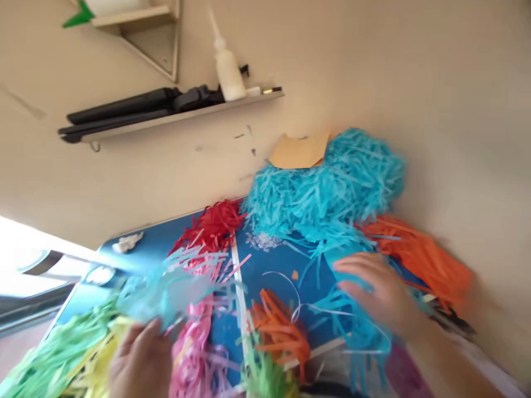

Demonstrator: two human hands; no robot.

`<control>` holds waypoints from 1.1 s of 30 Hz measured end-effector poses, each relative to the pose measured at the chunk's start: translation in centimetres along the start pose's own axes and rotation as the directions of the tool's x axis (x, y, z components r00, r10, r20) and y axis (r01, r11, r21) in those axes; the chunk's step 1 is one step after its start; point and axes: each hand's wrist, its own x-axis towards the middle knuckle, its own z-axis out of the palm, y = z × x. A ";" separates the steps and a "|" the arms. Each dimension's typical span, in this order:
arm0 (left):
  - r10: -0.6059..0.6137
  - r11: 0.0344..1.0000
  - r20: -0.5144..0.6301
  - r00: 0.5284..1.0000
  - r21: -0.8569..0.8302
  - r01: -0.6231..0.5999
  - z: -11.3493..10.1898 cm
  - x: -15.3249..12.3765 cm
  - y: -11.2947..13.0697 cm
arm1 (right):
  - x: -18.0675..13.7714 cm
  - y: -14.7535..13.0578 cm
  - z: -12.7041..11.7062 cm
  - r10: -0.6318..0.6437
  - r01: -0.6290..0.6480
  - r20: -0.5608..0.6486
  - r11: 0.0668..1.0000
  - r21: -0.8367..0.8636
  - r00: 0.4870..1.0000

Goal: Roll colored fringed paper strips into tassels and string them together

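At the lower left, my left hand (143, 356) has its fingers closed on a pale blue fringed strip (174, 293), smeared by motion. My right hand (377, 287) is at the right, fingers stretched out and thumb apart, over bright blue fringe (360, 326); no held thing shows in it. A large heap of turquoise shredded fringe (307, 193) lies behind it against the wall, with a tan paper piece (299, 152) on top. Between the hands sit an orange fringe bundle (282, 331), green fringe (265, 370) and pink fringe (194, 354).
Red fringe (215, 224) lies at the back of the blue table (265, 271). Yellow fringe (95, 359) and light green fringe (53, 348) are at the left, more orange fringe (431, 260) at the right. A wall shelf (186, 119) above bears a white bottle (229, 72) and black objects.
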 end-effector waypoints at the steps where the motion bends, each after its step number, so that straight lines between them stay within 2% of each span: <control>1: -0.001 0.998 -0.048 0.999 -0.057 -0.002 1.0 -0.6 -0.5 | 1.0 -3.3 2.3 -0.094 0.087 0.066 0.991 0.103 0.993; 4: -0.097 0.960 -0.017 0.995 -0.267 0.089 4.2 -2.2 -1.9 | 3.1 -11.3 10.2 -0.335 0.278 0.153 0.911 0.303 0.930; 6: -0.085 0.963 0.057 0.995 -0.252 0.097 5.0 -3.0 -2.6 | 3.9 -13.5 14.1 -0.329 0.256 0.162 0.899 0.356 0.930; 8: -0.011 0.997 0.142 0.990 -0.075 0.022 4.3 -3.6 -3.0 | 4.6 -13.6 15.9 -0.234 0.146 0.188 0.908 0.392 0.954; 10: 0.152 0.970 0.123 0.981 0.171 -0.172 2.9 -3.7 -3.2 | 5.4 -12.8 15.9 -0.108 -0.023 0.271 0.899 0.437 0.956; 11: 0.288 0.909 0.077 0.955 0.291 -0.297 2.3 -3.4 -3.3 | 5.8 -12.3 15.5 -0.059 -0.113 0.336 0.875 0.471 0.940; 13: 0.555 0.715 0.036 0.831 0.490 -0.499 1.3 -2.1 -3.3 | 6.6 -11.6 14.6 -0.023 -0.270 0.472 0.794 0.544 0.881; 14: 0.627 0.623 0.081 0.775 0.546 -0.560 1.1 -1.1 -3.2 | 6.8 -11.3 14.2 -0.035 -0.321 0.523 0.753 0.574 0.852; 15: 0.642 0.558 0.170 0.748 0.565 -0.608 1.0 0.0 -3.0 | 7.0 -11.1 14.0 -0.053 -0.354 0.556 0.720 0.596 0.829; 16: 0.601 0.533 0.284 0.747 0.554 -0.639 0.9 1.0 -2.9 | 7.1 -10.7 13.9 -0.057 -0.378 0.571 0.695 0.611 0.819; 18: 0.465 0.561 0.464 0.754 0.504 -0.657 0.9 2.9 -2.4 | 7.1 -9.6 13.9 -0.004 -0.434 0.584 0.665 0.608 0.812; 20: 0.385 0.621 0.529 0.756 0.457 -0.637 0.7 3.9 -1.7 | 7.2 -8.2 13.6 0.129 -0.484 0.555 0.673 0.560 0.822; 22: 0.354 0.667 0.522 0.776 0.440 -0.601 0.2 4.1 -0.9 | 7.5 -7.1 12.8 0.273 -0.439 0.384 0.772 0.460 0.882; 23: 0.330 0.686 0.527 0.783 0.436 -0.582 -0.1 4.0 -0.3 | 7.7 -6.9 12.2 0.289 -0.376 0.263 0.838 0.395 0.921; 24: 0.297 0.700 0.544 0.785 0.434 -0.566 -0.4 3.8 0.3 | 8.1 -7.1 11.6 0.254 -0.294 0.158 0.892 0.344 0.954; 25: 0.260 0.710 0.571 0.779 0.433 -0.555 -0.6 3.5 1.0 | 8.5 -7.6 10.9 0.176 -0.200 0.104 0.924 0.325 0.979; 27: 0.183 0.720 0.643 0.744 0.428 -0.547 -1.0 2.7 2.5 | 9.7 -9.5 10.0 -0.051 -0.024 0.162 0.903 0.429 0.985; 28: 0.154 0.714 0.677 0.720 0.427 -0.555 -1.1 2.3 3.4 | 10.4 -10.6 9.9 -0.184 0.029 0.239 0.845 0.534 0.953; 29: 0.133 0.699 0.706 0.695 0.430 -0.571 -1.1 1.9 4.3 | 11.2 -11.7 10.0 -0.314 0.042 0.322 0.771 0.636 0.893; 30: 0.116 0.682 0.729 0.675 0.435 -0.588 -1.2 1.6 5.2 | 11.9 -12.6 10.4 -0.431 0.011 0.413 0.702 0.712 0.802; 32: 0.101 0.651 0.741 0.664 0.455 -0.607 -1.6 1.3 6.8 | 12.9 -13.6 11.7 -0.589 -0.138 0.597 0.640 0.756 0.544; 33: 0.101 0.643 0.733 0.673 0.468 -0.606 -1.9 1.3 7.4 | 13.1 -13.7 12.5 -0.617 -0.232 0.671 0.641 0.732 0.412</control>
